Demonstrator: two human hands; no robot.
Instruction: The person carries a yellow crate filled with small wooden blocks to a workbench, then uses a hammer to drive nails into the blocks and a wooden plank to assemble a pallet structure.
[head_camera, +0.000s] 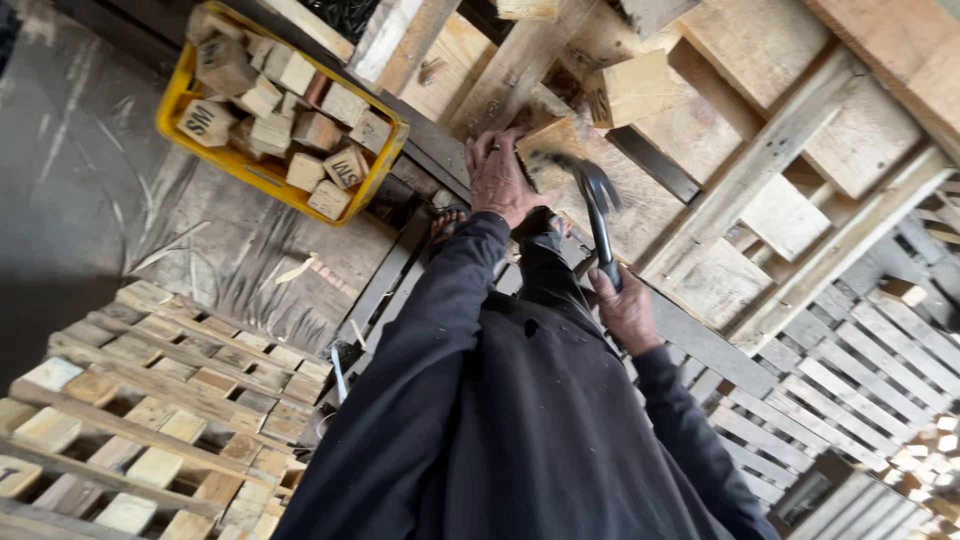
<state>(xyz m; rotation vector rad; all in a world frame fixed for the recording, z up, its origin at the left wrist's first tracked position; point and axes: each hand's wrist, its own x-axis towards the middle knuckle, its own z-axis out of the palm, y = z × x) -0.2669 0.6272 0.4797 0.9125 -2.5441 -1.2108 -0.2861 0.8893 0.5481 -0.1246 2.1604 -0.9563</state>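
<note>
Hammering a block onto a wooden pallet.

Left hand (500, 180) pressed on the small pale wood block (548, 148), fingers curled around it. Right hand (625, 312) shut tight around the dark metal hammer (598, 205), its head blurred beside the block. Next: probably a straight hit, fingers clear. Yellow plastic crate (180, 100) of blocks nearby.

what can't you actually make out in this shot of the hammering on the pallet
- Head view: hammer head, blurred by motion.
- Whatever the left hand pins to the wooden block: too small, under its fingers.
- Right hand grip: only its back shows.
- Yellow crate: top corner cut by the edge.
</note>
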